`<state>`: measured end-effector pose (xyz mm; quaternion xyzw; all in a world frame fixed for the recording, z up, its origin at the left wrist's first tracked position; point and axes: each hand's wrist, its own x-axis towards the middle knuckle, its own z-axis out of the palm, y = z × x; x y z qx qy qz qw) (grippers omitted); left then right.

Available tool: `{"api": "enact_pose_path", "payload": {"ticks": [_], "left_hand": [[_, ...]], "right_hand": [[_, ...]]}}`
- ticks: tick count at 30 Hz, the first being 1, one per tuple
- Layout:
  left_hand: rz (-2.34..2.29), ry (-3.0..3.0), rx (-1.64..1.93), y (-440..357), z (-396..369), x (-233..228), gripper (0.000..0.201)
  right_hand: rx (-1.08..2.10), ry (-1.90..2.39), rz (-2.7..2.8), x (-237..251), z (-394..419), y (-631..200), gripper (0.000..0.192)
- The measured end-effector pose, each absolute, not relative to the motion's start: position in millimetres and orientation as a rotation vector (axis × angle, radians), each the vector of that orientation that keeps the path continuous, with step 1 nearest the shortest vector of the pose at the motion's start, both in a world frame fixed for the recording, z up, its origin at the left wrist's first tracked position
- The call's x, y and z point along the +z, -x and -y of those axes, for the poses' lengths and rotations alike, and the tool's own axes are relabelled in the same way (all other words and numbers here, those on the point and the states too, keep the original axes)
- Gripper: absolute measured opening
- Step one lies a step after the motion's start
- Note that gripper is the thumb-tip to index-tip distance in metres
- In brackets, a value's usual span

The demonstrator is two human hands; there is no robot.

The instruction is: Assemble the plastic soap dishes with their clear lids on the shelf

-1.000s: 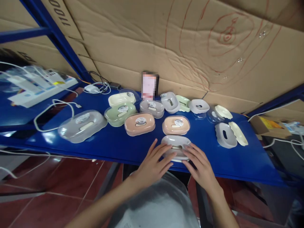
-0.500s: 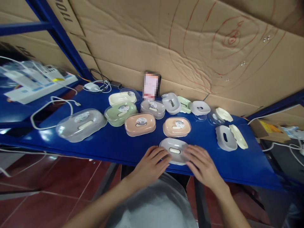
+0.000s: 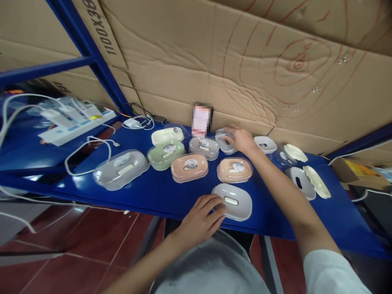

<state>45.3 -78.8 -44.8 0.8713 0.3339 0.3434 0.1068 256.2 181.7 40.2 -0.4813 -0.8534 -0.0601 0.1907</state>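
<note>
Right hand (image 3: 241, 139) has left the near white soap box (image 3: 233, 201) and reached to 12 o'clock.
Its fingers now curl around a grey soap box (image 3: 223, 142) by the cardboard wall (image 3: 214, 61); left hand (image 3: 200, 214) rests flat, fingers spread, touching the white box at the blue table's (image 3: 159, 190) front edge.

Bare tabletop (image 3: 159, 192) lies open left of the near dish (image 3: 232, 201); two peach dishes (image 3: 190, 167) block the way rearward.
</note>
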Motion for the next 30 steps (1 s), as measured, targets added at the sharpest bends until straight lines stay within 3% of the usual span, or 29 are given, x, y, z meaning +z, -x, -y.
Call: {"api": "enact_pose_path", "payload": {"ticks": [2,6,13,21,30], "left_hand": [[-0.994,-2.554,1.046,-45,79,-47,0.020],[-1.043,-2.544,1.167,-44,82,-53,0.023],[-1.131,-2.329,1.269,-42,84,-59,0.045],[-1.106,-2.179,1.203,-38,80,-58,0.056],[-1.113,-2.195,1.230,-37,80,-64,0.040]], "right_hand": [[-0.228,1.338,2.294,43,-156,-272,0.041],[-0.331,1.262,2.059,34,-47,-313,0.043],[-0.067,1.313,1.951,-36,125,-331,0.064],[-0.055,1.245,2.009,-53,119,-308,0.065],[-0.072,1.250,2.189,-52,116,-312,0.073]]}}
